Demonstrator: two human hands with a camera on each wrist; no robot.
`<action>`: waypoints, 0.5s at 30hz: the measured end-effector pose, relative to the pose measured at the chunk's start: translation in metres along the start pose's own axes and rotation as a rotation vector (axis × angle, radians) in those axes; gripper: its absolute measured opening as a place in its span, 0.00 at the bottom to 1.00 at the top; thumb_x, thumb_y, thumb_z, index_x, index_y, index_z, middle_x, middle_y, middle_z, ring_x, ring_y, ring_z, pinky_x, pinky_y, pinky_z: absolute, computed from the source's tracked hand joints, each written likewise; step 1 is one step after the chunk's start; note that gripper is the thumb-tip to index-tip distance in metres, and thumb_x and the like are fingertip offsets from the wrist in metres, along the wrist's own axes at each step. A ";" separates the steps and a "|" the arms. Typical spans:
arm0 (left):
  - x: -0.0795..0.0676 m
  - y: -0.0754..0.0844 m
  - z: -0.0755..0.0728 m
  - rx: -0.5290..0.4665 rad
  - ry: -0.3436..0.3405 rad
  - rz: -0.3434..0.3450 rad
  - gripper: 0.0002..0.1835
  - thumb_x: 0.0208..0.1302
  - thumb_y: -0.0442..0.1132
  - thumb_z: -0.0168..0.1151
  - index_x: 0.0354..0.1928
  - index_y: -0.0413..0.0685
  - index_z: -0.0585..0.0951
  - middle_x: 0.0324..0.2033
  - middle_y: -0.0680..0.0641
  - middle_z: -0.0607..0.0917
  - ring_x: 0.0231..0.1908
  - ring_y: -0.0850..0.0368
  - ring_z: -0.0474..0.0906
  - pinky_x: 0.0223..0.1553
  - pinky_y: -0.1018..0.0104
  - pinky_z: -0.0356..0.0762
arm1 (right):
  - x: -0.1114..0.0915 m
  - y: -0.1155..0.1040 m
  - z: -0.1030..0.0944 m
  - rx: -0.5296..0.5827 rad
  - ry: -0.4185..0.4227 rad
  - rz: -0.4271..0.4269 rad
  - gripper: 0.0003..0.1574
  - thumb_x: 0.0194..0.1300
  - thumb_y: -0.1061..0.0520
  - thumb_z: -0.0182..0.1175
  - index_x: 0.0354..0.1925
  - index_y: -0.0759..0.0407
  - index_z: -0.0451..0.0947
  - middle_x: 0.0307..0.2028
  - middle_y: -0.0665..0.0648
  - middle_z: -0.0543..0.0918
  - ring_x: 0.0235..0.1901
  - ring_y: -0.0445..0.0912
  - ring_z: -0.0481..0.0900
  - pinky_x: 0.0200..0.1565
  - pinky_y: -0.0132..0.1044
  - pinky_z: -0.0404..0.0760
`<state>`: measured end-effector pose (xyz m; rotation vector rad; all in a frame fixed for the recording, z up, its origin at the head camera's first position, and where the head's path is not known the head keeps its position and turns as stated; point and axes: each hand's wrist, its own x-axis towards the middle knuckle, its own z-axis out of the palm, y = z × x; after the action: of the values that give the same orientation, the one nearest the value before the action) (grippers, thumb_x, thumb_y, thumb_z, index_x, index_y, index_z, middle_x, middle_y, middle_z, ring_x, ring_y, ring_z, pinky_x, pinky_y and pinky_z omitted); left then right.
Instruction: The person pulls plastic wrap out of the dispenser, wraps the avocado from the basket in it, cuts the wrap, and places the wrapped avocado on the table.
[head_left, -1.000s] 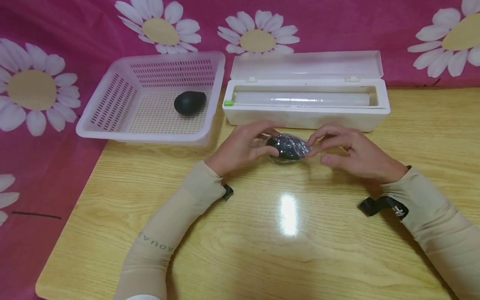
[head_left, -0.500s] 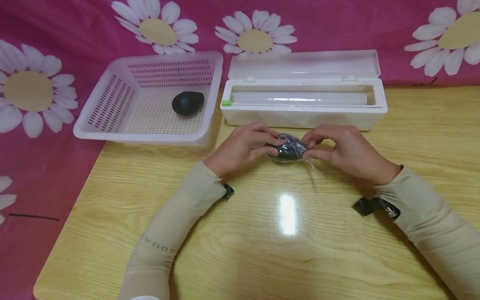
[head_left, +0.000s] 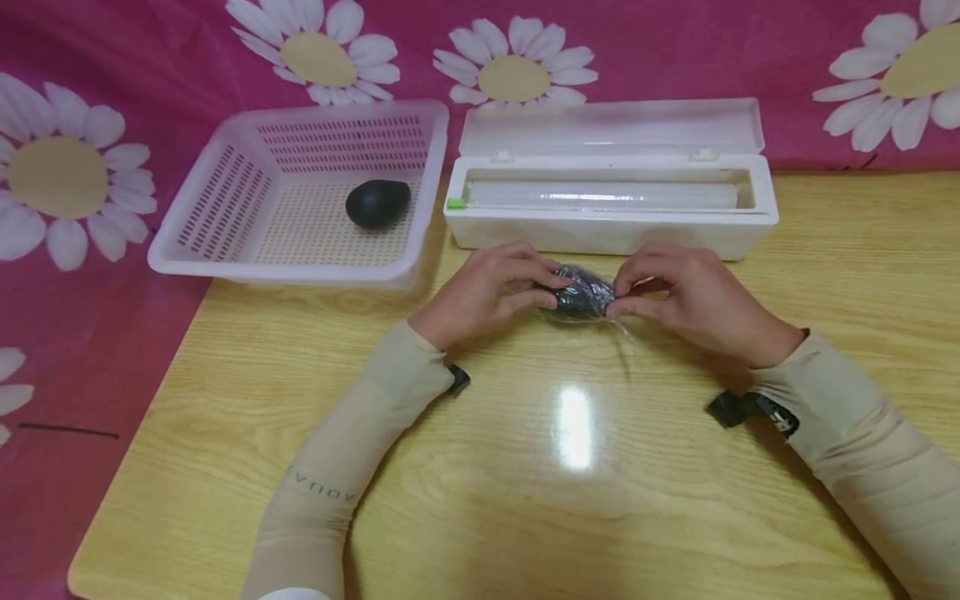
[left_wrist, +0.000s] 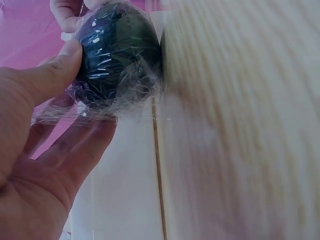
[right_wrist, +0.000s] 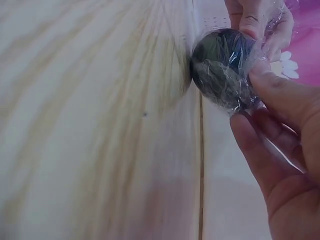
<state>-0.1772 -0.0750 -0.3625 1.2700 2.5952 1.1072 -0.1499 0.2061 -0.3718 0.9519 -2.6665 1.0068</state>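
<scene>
A dark avocado wrapped in clear plastic film rests on the table, in front of the film box. My left hand grips its left end between thumb and fingers. At the other end my right hand pinches the film against the avocado with thumb and fingertips. A loose tail of film sticks out toward me near the right fingertips. In the left wrist view, crumpled film bunches over the end of the avocado. The right wrist view shows folded film over the avocado beside my right thumb.
A white box with its lid raised holds a roll of cling film behind my hands. Left of it, a pale plastic basket contains another dark avocado, without visible wrap. A pink flowered cloth hangs behind the wooden table.
My right hand has moved slightly left, and its spread fingers have closed to pinch the film end. My left fingers have come down over the avocado. A film tail now shows.
</scene>
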 end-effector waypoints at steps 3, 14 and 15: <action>0.000 -0.001 0.000 -0.001 -0.009 -0.015 0.15 0.64 0.42 0.72 0.52 0.51 0.90 0.52 0.47 0.89 0.51 0.57 0.84 0.54 0.66 0.81 | -0.001 -0.002 0.001 0.016 -0.015 0.026 0.16 0.49 0.57 0.82 0.33 0.46 0.85 0.34 0.42 0.86 0.36 0.36 0.78 0.41 0.17 0.76; 0.002 0.000 0.000 0.047 -0.021 -0.034 0.16 0.68 0.43 0.69 0.56 0.52 0.88 0.56 0.47 0.88 0.53 0.56 0.83 0.56 0.66 0.80 | 0.000 -0.005 0.004 0.011 -0.123 0.093 0.19 0.56 0.60 0.78 0.37 0.55 0.76 0.41 0.52 0.78 0.48 0.47 0.81 0.53 0.47 0.85; 0.002 0.000 0.000 0.047 -0.023 -0.041 0.16 0.69 0.43 0.68 0.57 0.52 0.88 0.56 0.47 0.88 0.53 0.56 0.83 0.57 0.65 0.80 | 0.000 -0.005 0.004 0.019 -0.129 0.100 0.18 0.57 0.60 0.78 0.37 0.55 0.76 0.41 0.52 0.78 0.48 0.47 0.82 0.53 0.47 0.86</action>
<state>-0.1786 -0.0737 -0.3620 1.2253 2.6328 1.0251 -0.1463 0.2007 -0.3717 0.9262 -2.8408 1.0257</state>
